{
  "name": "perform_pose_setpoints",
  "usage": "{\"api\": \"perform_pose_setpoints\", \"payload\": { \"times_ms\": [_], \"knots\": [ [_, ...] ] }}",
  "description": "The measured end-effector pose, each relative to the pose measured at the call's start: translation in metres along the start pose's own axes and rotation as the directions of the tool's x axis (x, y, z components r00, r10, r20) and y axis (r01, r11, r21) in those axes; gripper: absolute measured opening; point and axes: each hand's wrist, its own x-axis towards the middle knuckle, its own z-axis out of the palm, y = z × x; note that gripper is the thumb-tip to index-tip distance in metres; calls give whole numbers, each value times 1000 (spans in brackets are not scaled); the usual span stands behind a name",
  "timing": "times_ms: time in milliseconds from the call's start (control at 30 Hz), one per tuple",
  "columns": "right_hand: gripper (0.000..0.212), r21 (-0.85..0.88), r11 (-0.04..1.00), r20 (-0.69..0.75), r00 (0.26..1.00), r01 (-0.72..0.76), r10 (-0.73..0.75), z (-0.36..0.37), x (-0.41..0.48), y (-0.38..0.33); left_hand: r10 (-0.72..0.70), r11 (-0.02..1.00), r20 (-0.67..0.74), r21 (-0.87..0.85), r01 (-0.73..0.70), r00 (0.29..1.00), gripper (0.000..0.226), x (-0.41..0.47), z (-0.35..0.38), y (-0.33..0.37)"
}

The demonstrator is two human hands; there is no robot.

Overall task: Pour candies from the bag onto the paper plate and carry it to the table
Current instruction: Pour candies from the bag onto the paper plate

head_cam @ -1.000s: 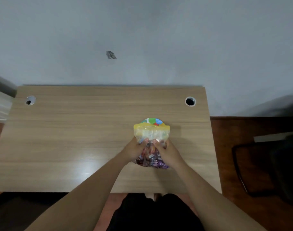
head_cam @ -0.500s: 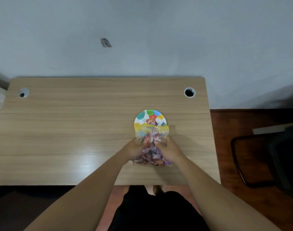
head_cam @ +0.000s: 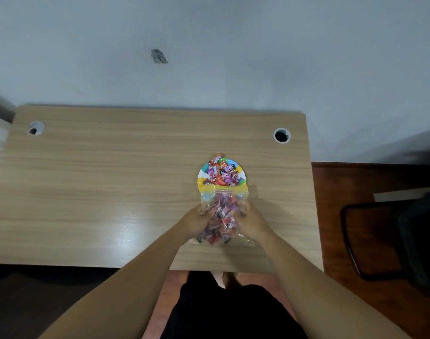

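A clear plastic bag with a yellow zip band holds wrapped candies. It lies tilted away from me, its mouth over the near rim of a small colourful paper plate. A heap of red and purple candies lies on the plate, and one sticks out past the far rim. My left hand grips the bag's left side. My right hand grips its right side. The near part of the plate is hidden under the bag.
The plate sits on a light wooden desk against a grey wall. Two round cable holes sit near the back corners. A dark chair stands on the brown floor to the right.
The bag's mouth has dropped toward me and off the plate's middle. Candies have spilled out onto the plate, which was bare of them a second ago. Both hands kept their grip.
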Motion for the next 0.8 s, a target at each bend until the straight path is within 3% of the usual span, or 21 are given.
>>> {"api": "perform_pose_setpoints", "payload": {
  "times_ms": [200, 567, 700, 800],
  "knots": [
    [48, 15, 1000, -14, 1000, -2, 3, -4, -8, -2, 14, 988, -49, -150, -22, 999, 29, -3, 4, 0],
    [43, 87, 996, -42, 999, 31, -27, -7, -8, 5, -90, 913, -30, -402, 70, 995, 22, -4, 7, -7],
    [35, 97, 995, -34, 999, 24, -21, -8, -7, 5, -103, 891, -39, -448, 75, 994, 29, -3, 7, -5],
    [36, 93, 996, -21, 1000, 14, -12, -8, -8, 5, -105, 882, -36, -465, 76, 994, 19, -4, 7, -3]
  ]
}}
